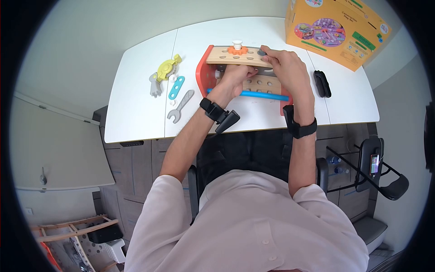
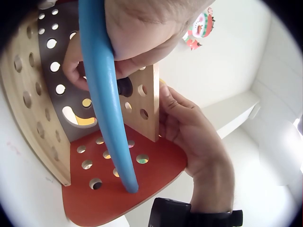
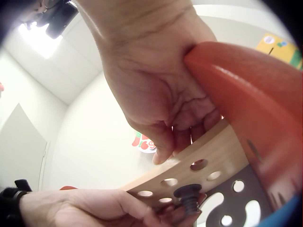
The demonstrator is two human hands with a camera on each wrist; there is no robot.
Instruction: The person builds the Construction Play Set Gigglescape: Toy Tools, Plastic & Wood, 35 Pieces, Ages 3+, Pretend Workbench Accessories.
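A toy workbench of wooden boards and red side panels stands on the table. My left hand reaches under its top board; the fingers pinch the lower end of a dark grey threaded bolt against the board's underside. My right hand is over the right end of the top board, thumb and index finger pinching a grey round piece there. An orange gear with a white knob sits on the same board. A blue rod runs along the front, below my left wrist.
To the left lie a yellow and grey toy tool, a teal strip with holes and a grey wrench. A black case lies to the right. Behind it stands a yellow play-set box.
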